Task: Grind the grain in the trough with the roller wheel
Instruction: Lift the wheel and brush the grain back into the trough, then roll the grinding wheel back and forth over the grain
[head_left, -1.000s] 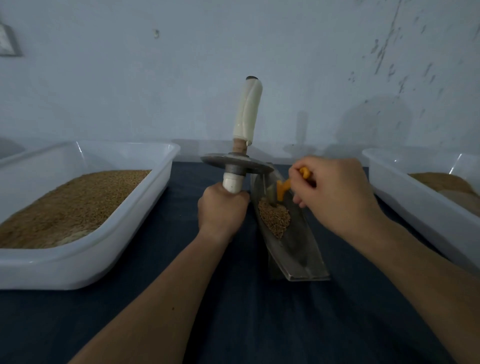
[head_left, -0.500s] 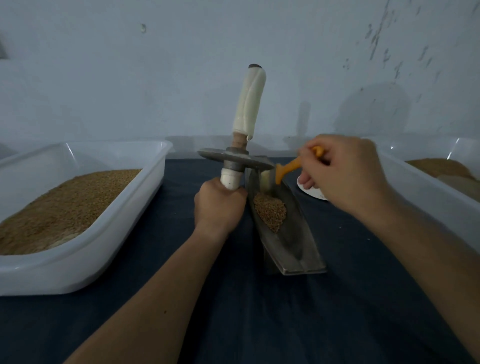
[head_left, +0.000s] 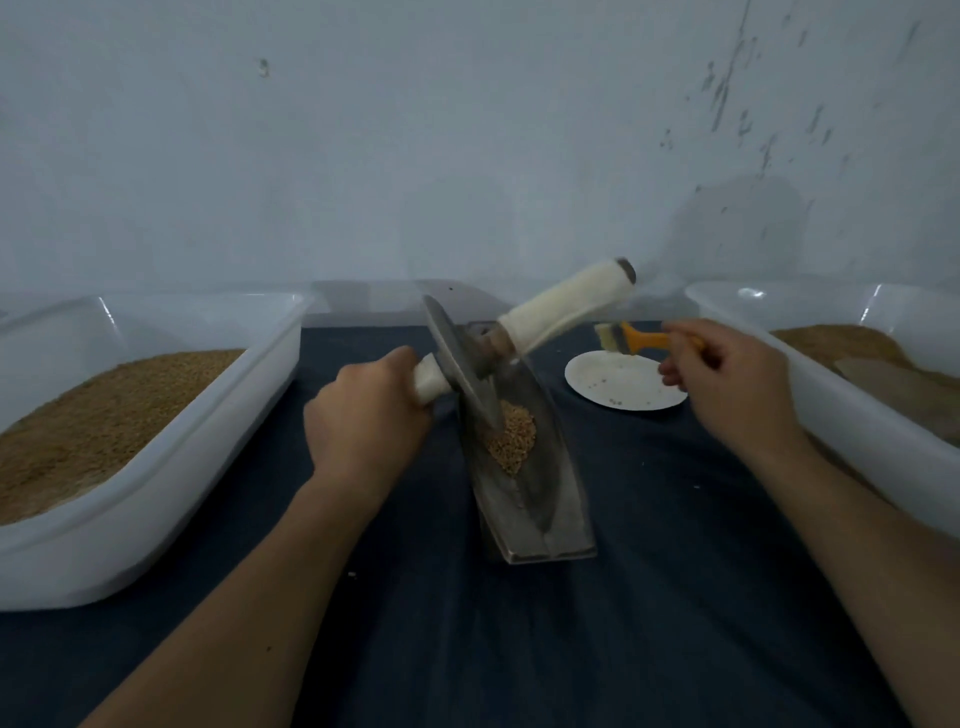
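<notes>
The left hand (head_left: 369, 421) grips the near white handle (head_left: 430, 378) of the roller wheel (head_left: 462, 364). Its fingers (head_left: 400, 364) are curled tight round that handle, just short of the metal disc. The wheel is tilted: the disc leans over to the left, and the far handle (head_left: 563, 307), also wrapped in white, points up and to the right with nothing holding it. The lower edge of the disc sits inside the trough (head_left: 550, 499), against the left side of the grain (head_left: 511, 436).

The grain lies in a small tan heap in the middle of the trough's hollow, just right of the left hand's knuckles and apart from them (the disc stands between hand and heap). The trough is a narrow metal boat on the dark blue tabletop (head_left: 519, 649), running away from the person with its near end square-cut.

The right hand (head_left: 727, 384) is well to the right of the trough, above the tabletop. Its fingers (head_left: 675, 375) are closed on the orange handle of a small brush (head_left: 644, 340), whose pale bristles point left toward the wheel's far handle. Under the brush lies a small white plate (head_left: 623, 384) with a few specks on it.

A large white tub (head_left: 156, 499) holding tan grain stands at the left edge of the tabletop. A second tub (head_left: 841, 415) stands at the right edge; its contents are partly cut off by the frame.
</notes>
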